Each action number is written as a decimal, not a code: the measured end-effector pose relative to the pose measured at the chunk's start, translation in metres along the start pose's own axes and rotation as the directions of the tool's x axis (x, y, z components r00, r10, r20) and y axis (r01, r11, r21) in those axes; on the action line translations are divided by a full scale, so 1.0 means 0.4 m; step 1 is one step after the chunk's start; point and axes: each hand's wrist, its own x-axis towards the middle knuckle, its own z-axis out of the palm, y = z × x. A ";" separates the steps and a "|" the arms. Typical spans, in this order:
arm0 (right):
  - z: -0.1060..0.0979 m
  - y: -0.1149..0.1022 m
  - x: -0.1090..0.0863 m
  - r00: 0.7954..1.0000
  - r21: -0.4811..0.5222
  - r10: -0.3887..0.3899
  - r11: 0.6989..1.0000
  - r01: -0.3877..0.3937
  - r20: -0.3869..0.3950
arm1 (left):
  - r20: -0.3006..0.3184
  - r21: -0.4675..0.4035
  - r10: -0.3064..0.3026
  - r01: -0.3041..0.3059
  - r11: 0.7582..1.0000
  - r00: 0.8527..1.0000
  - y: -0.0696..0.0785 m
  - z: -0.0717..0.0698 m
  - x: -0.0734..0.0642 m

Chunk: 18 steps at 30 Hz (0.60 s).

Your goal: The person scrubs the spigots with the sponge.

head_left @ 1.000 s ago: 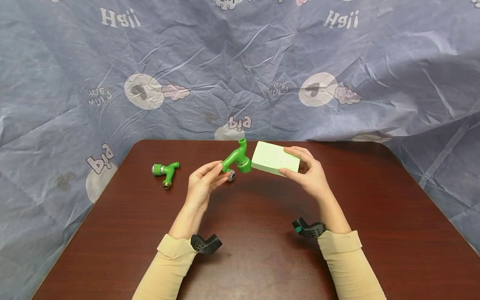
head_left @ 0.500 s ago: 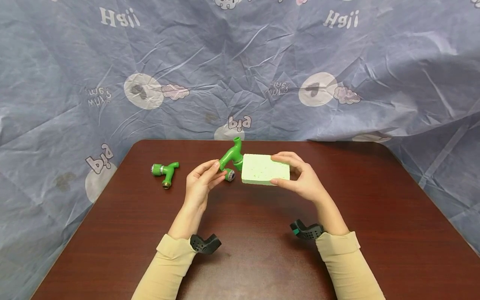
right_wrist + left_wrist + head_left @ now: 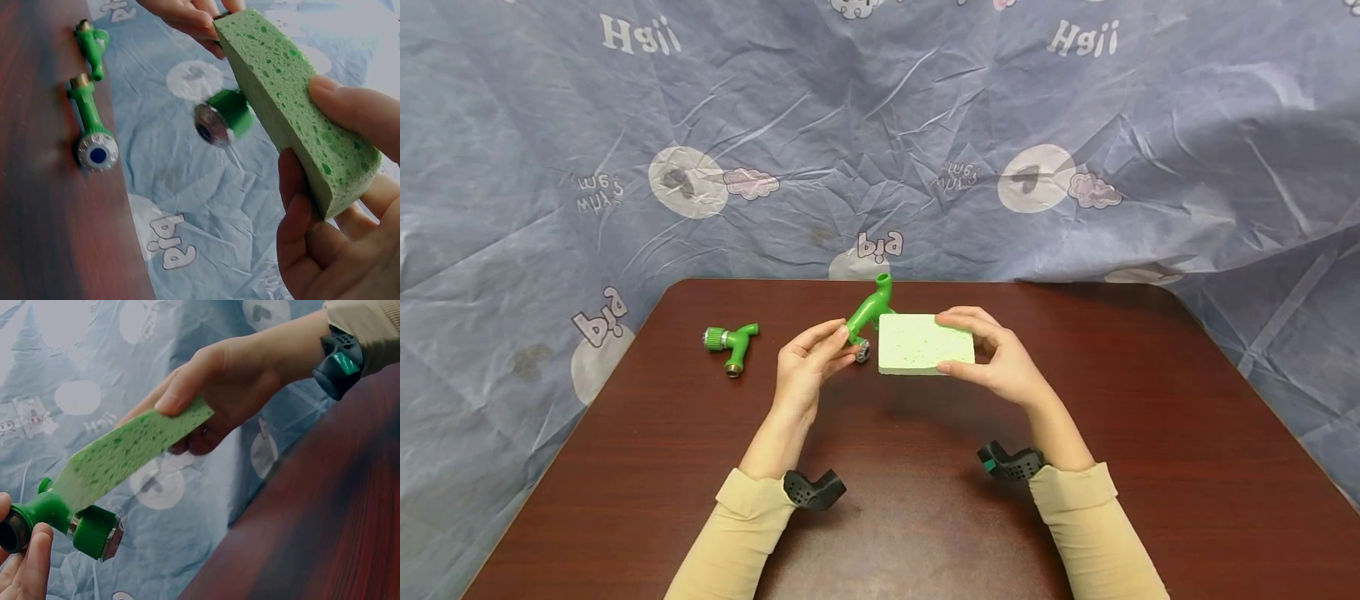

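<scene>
My left hand (image 3: pixel 805 367) pinches a green faucet (image 3: pixel 870 310) by its threaded inlet end, above the table, with the spout pointing up. In the left wrist view its ridged green knob (image 3: pixel 97 532) with a silver cap shows below the sponge. My right hand (image 3: pixel 996 358) grips a pale green rectangular sponge (image 3: pixel 925 343) at one end, thumb on one face and fingers on the other. The sponge's far end lies right at the faucet body (image 3: pixel 50 509) in the left wrist view. From the head, the sponge hides the faucet's knob.
A second green faucet (image 3: pixel 733 346) lies on the dark red-brown table (image 3: pixel 910 517) at the left. Another faucet (image 3: pixel 863 351) lies behind my left hand, partly hidden; its blue-centred cap (image 3: pixel 98 155) shows in the right wrist view. A patterned grey-blue cloth (image 3: pixel 880 150) hangs behind the table.
The sponge has moved left and slightly down, now covering the held faucet's knob, and its broad face has levelled. The left hand with the faucet shifted slightly left, then back.
</scene>
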 end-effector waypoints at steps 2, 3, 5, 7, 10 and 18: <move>-0.012 0.000 -0.002 0.999 0.001 -0.002 1.000 0.002 -0.035 | -0.006 -0.013 -0.003 0.003 1.000 1.000 0.006 -0.007 0.004; -0.017 0.002 -0.002 0.998 0.004 -0.001 1.000 0.001 -0.055 | -0.010 -0.019 -0.004 0.004 1.000 1.000 0.010 -0.011 0.006; -0.022 0.001 -0.001 0.995 0.012 0.006 1.000 -0.005 -0.102 | -0.014 -0.035 -0.012 0.011 0.999 1.000 0.019 -0.021 0.009; -0.023 0.000 0.000 0.986 0.067 0.038 0.997 -0.027 -0.161 | 0.005 -0.053 -0.028 0.028 0.998 1.000 0.026 -0.033 0.014; -0.014 -0.006 0.004 0.962 0.207 0.117 0.976 -0.066 -0.246 | 0.068 -0.068 -0.055 0.060 0.996 0.996 0.033 -0.045 0.019; 0.004 -0.033 0.015 0.878 0.518 0.339 0.846 -0.128 -0.337 | 0.278 -0.031 -0.036 0.046 0.998 0.960 0.019 -0.038 0.014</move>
